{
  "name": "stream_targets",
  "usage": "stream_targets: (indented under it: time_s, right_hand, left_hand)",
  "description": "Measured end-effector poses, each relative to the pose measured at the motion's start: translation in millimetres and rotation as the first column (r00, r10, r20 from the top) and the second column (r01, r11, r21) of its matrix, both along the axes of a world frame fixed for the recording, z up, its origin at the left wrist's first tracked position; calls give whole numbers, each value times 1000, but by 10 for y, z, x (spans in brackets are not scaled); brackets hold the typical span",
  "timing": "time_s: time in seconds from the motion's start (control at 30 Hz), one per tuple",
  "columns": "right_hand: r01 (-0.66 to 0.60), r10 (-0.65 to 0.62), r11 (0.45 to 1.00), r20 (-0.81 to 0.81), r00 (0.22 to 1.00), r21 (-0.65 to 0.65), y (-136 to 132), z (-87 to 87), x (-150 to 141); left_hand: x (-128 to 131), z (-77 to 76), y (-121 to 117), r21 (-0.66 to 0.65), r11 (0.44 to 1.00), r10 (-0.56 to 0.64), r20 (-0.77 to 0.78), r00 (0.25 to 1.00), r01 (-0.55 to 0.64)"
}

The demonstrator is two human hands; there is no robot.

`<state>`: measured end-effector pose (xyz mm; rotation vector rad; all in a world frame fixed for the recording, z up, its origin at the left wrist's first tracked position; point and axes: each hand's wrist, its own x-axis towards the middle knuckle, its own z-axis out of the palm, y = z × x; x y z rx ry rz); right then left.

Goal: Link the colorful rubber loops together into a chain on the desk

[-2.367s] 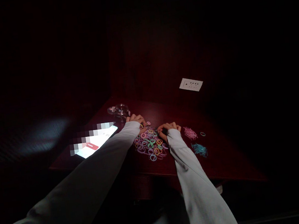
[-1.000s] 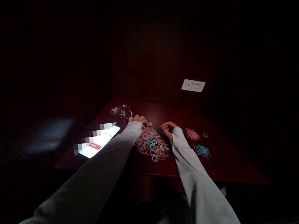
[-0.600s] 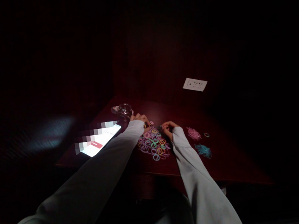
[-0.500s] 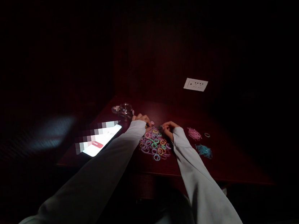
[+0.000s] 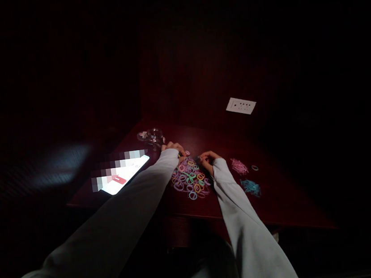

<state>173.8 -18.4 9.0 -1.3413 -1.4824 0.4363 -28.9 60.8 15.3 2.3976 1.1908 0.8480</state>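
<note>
Phone (image 5: 127, 175) and jar (image 5: 154, 136) left of loops (image 5: 190, 177), 2 piles (image 5: 239, 166) right

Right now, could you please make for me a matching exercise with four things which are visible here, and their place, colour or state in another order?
1. Phone
2. Jar
3. Socket plate
4. Ring pile

A. on the wall
B. many-coloured, by the left hand and right hand
C. screen lit
D. transparent

Pairs: 1-C, 2-D, 3-A, 4-B.
</note>
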Motion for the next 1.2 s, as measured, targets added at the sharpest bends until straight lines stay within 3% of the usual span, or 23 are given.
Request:
stream_targets:
  time_s: [0.23, 0.43, 0.6, 0.9, 1.2]
  right_hand:
    - [35, -37, 999, 81, 996, 28, -35, 14, 14]
    - [-16, 14, 1000, -71, 997, -22, -22, -4, -21]
    - [-59, 52, 998, -162, 985, -37, -40, 26, -51]
    - [-150, 128, 981, -172, 977, -123, -26, -12, -50]
    - [-99, 76, 986, -163, 984, -138, -43, 15, -50]
  left_hand:
    - [42, -16, 15, 50, 997, -61, 80, 995, 57]
    - [69, 63, -74, 27, 976, -219, 88, 972, 217]
    - [55, 26, -6, 34, 958, -286, 161, 945, 285]
    - [43, -8, 34, 51, 944, -331, 165, 929, 327]
    - [96, 0, -8, 51, 958, -288, 149, 946, 284]
